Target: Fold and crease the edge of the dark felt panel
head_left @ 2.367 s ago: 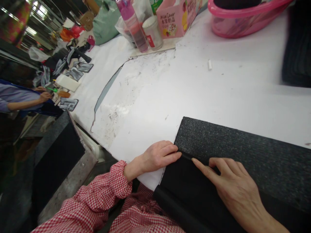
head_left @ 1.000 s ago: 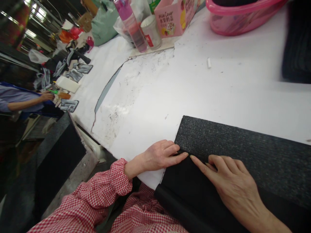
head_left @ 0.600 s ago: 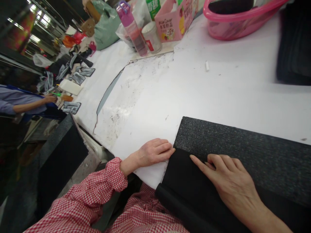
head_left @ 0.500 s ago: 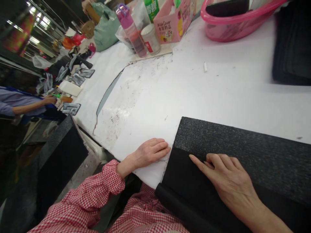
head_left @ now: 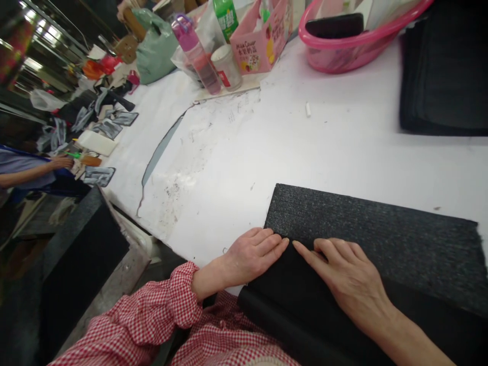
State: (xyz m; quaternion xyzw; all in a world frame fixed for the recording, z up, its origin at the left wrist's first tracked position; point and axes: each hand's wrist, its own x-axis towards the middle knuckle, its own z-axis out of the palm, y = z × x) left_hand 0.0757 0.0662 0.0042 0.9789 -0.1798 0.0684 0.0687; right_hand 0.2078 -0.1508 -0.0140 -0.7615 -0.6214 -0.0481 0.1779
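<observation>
Head view, ordered from near to far. Foreground: a red-checked sleeve (head_left: pixel 183 295) leads to the left hand (head_left: pixel 253 254); the right hand (head_left: pixel 346 272) enters from the lower right. Both lie palm down at the boundary between a smooth black sheet (head_left: pixel 305 295), its near edge rolled, and a speckled dark panel (head_left: pixel 362 218) just beyond; whether the two are joined cannot be told. The left fingers are extended and close together; one right digit points forward while the others curl. The leading tips of the hands nearly meet. Whether either pinches the material underneath cannot be seen.

Step in hand, as judged from this posture: aligning and pressing the black edge at its left end. Continuing would call for light, even fingertip pressure along the boundary, with the panel kept flat.

Middle distance: sheet and panel rest at the near side of the white tabletop (head_left: pixel 343 152); past them lies a small white stick (head_left: pixel 308 109). Far: a dark stack (head_left: pixel 442 86), a pink basin (head_left: pixel 335 60), a pink carton (head_left: pixel 249 51) and, at left, a co-worker's hand (head_left: pixel 63 161).
</observation>
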